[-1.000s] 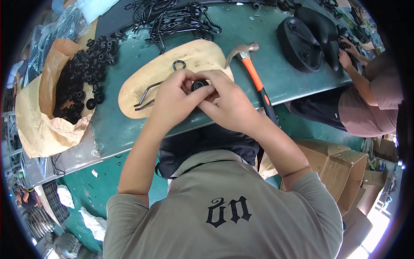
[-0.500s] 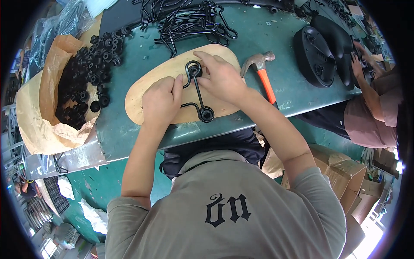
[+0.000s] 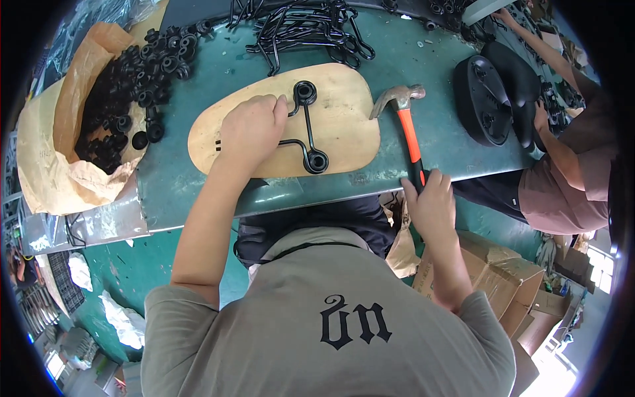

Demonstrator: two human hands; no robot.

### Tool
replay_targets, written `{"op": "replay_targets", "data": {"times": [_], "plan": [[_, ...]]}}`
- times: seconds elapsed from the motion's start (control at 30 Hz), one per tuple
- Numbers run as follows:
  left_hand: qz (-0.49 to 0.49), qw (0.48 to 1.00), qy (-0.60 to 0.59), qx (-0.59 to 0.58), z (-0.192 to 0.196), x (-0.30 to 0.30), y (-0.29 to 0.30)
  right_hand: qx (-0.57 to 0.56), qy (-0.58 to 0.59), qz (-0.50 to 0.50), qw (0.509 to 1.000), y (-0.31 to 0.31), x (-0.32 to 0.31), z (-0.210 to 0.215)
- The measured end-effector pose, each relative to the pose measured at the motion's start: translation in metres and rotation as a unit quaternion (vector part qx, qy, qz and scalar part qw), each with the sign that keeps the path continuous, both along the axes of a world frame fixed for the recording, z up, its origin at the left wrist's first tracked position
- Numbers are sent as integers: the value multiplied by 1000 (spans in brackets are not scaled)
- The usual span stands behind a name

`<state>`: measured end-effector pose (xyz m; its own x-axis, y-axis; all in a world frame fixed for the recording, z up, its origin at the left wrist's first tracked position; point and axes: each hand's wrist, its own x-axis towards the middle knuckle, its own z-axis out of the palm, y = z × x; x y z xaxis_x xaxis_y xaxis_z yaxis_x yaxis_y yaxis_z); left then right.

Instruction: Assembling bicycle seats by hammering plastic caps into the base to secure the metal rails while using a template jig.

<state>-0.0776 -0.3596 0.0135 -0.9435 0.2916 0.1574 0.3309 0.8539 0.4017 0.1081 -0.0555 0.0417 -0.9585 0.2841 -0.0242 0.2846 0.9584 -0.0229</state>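
My left hand (image 3: 254,129) is closed around a bent black metal rod frame (image 3: 308,129), pressing it down on an oval, pale wooden board (image 3: 350,132). Each of the frame's two looped ends holds a black rubber grommet (image 3: 316,161); the frame's other side is hidden under my fingers. To the right of the board lies a claw hammer (image 3: 411,135) with an orange and black handle. My right hand (image 3: 431,206) has thumb and fingers about the end of that handle, at the table's front edge. The hammer head rests on the table, its claw beside the board.
A brown paper bag (image 3: 49,149) spills many black rubber grommets (image 3: 149,76) at the left. More black rod frames (image 3: 307,33) are piled at the back. Black molded shells (image 3: 485,102) sit at the right, near another person's arm (image 3: 562,155). Cardboard boxes (image 3: 489,271) stand below.
My right hand has left the frame's upper loop and come down to the hammer handle. My left hand stays on the frame. The other person's arm now reaches farther back.
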Motion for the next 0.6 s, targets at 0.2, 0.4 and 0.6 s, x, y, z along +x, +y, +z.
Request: {"op": "replay_targets", "data": {"times": [0.2, 0.4, 0.6], "plan": [[5, 995, 95, 17, -2, 0, -1, -144, 16, -132, 981, 20, 28, -33], [105, 980, 166, -41, -36, -15, -14, -33, 17, -74, 997, 51, 44, -36], [104, 993, 58, -19, -46, -28, -20, -133, 57, -61, 988, 53, 53, -20]]}}
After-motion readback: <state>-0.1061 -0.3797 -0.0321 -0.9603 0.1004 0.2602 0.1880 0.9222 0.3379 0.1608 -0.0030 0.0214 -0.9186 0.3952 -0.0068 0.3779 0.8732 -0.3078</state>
